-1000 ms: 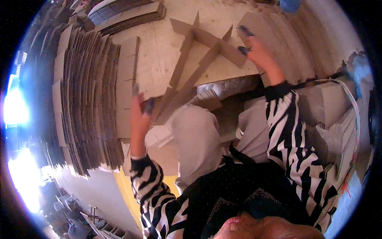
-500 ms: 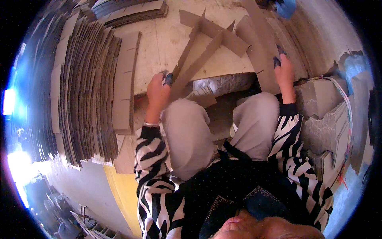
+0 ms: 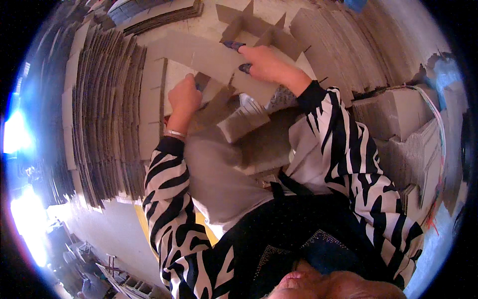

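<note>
2 sleeves (image 3: pixel 168 187) blk/wht striped; cardbd strip (image 3: pixel 211 58) brn.

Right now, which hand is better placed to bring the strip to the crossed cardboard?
Probably the right hand: it holds the cardboard strip and is nearer the crossed pieces; the left hand is closer to the stack.

Bare room lies near the surface (image 3: pixel 208 26)'s far edge between the flat stack (image 3: pixel 167 19) and crossed strips (image 3: pixel 256 25), while a cardboard sheet (image 3: pixel 209 57) bars the middle.

The left hand (image 3: pixel 185 101) is loosely curled, while the right hand (image 3: pixel 266 63) angles inward, dark-tipped fingers (image 3: pixel 233 46) pointing left.
</note>
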### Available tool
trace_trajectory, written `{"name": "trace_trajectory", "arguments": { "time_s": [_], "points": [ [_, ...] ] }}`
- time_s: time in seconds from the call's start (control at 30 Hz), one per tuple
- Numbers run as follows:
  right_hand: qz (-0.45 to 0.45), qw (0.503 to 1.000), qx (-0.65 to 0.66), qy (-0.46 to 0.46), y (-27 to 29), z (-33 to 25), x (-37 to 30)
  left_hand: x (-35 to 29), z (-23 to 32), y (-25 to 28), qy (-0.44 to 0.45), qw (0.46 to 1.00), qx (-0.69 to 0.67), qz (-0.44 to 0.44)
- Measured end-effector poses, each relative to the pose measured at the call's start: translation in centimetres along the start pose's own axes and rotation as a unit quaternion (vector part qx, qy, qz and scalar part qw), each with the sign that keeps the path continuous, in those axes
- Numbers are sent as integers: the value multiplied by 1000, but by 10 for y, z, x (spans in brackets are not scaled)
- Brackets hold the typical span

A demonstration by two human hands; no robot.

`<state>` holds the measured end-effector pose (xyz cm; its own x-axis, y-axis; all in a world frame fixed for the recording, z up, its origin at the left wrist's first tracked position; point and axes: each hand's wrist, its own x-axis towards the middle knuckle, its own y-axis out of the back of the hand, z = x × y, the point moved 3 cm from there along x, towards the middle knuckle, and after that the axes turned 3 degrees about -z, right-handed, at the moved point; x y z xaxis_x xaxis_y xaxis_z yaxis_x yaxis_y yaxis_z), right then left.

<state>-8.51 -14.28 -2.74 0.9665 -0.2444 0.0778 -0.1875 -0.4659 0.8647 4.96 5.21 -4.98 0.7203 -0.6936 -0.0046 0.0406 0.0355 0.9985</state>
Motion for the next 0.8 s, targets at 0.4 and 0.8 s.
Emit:
{"name": "trace_trajectory", "arguments": {
  "time_s": [0.4, 0.8],
  "points": [
    [4, 990, -121, 78, 28, -57, -11, 1, -6, 14, -53, 984, 33, 167],
    [-8, 988, -126, 91, 3, -55, -18, -45, 49, -10, -112, 990, -63, -63]
  ]
}}
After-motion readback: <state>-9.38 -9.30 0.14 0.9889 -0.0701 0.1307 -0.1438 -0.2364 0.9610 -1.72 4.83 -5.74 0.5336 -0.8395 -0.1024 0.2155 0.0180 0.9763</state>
